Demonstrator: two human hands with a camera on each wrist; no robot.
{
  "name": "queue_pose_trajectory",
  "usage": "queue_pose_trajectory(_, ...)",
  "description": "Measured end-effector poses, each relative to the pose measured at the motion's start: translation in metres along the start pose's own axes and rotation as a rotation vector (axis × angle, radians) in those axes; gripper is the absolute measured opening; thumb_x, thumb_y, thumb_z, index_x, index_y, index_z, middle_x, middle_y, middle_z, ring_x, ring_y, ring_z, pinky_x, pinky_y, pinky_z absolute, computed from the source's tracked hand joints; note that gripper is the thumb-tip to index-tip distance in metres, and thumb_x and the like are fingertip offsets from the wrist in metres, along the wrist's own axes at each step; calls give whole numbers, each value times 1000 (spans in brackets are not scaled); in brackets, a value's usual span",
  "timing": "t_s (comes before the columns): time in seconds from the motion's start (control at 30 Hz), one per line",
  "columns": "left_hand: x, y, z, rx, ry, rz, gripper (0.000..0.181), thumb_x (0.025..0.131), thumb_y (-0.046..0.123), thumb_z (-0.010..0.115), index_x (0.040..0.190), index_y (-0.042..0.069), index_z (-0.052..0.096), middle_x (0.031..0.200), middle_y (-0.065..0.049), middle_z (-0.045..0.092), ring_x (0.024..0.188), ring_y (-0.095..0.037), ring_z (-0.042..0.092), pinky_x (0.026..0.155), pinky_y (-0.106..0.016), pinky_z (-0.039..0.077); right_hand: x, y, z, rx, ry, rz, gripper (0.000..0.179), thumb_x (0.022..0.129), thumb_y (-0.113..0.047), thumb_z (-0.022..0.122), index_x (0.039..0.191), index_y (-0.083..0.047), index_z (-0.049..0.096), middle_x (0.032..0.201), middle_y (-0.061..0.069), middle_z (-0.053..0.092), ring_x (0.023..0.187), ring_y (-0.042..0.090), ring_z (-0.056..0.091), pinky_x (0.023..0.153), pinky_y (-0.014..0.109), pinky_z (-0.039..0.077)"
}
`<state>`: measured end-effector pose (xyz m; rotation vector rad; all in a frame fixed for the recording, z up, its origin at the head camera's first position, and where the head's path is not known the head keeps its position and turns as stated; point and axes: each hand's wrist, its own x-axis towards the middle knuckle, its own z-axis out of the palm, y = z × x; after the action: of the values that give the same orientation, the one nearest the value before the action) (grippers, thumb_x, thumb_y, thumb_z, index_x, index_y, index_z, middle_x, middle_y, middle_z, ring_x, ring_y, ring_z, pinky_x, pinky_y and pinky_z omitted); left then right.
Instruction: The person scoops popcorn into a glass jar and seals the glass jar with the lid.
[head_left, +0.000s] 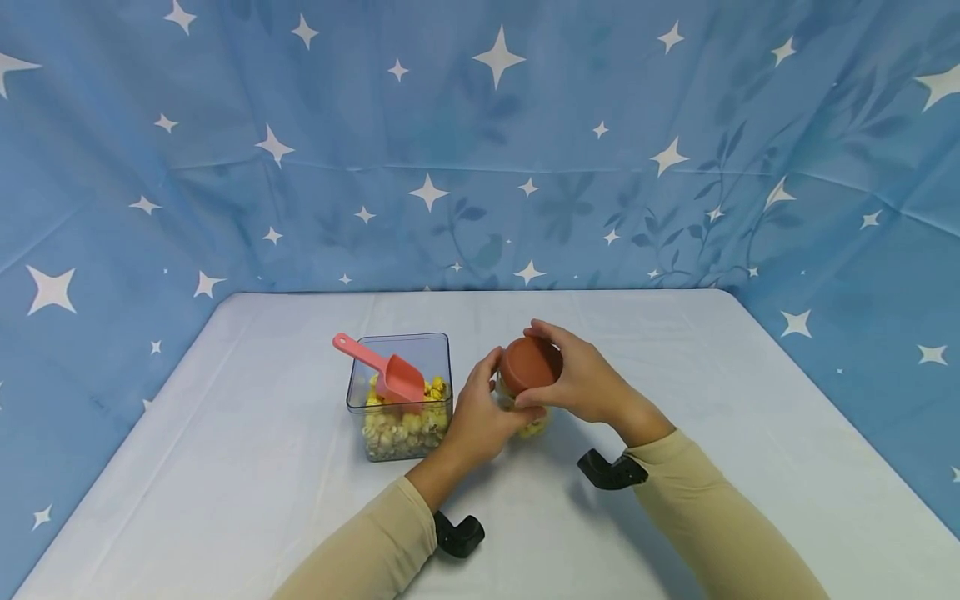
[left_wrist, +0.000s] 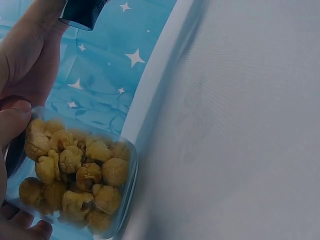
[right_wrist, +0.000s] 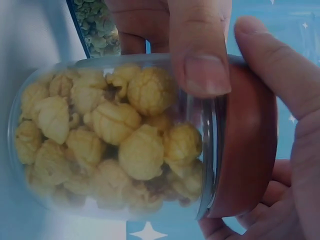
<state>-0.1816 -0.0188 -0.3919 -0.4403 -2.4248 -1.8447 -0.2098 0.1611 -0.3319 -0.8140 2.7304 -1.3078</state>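
Observation:
A clear jar [right_wrist: 110, 135] filled with yellow popcorn is held in front of me by my left hand [head_left: 483, 421], whose fingers and thumb wrap round its upper part. Over the jar's mouth sits a reddish-brown lid [head_left: 531, 365], gripped at its sides by the thumb and fingers of my right hand [head_left: 588, 383]. In the right wrist view the left thumb lies along the glass just below the lid. Whether the lid is fully fastened I cannot tell. Through the glass in the left wrist view, popcorn [left_wrist: 77, 170] fills the lower part.
Just left of the left hand stands a clear square container [head_left: 427, 346] partly filled with popcorn. A pink scoop [head_left: 401, 379] rests in it, its handle sticking out over the left rim. The white table [head_left: 225, 467] ends at a blue star-patterned curtain [head_left: 480, 225].

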Motion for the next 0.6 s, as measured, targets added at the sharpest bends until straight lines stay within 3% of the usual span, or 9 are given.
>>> queue_pose_trajectory(0.33,1,0,1,21,7,53,97,80,24,87,155,1,30,154,-15,37,133,-28,44,108,-47,41,6,-6,-1,-96,-70,19,101,72,-24,92,149,9,35,144,16,51,117,29,57,93,45,52)
queue_pose_trajectory(0.6,0,1,1,19,-4,62,95,81,24,85,155,2,30,153,-16,37,132,-29,46,106,-50,43,5,-4,-1,-59,-81,45,101,75,-24,91,151,7,33,147,14,50,120,28,55,96,45,51)
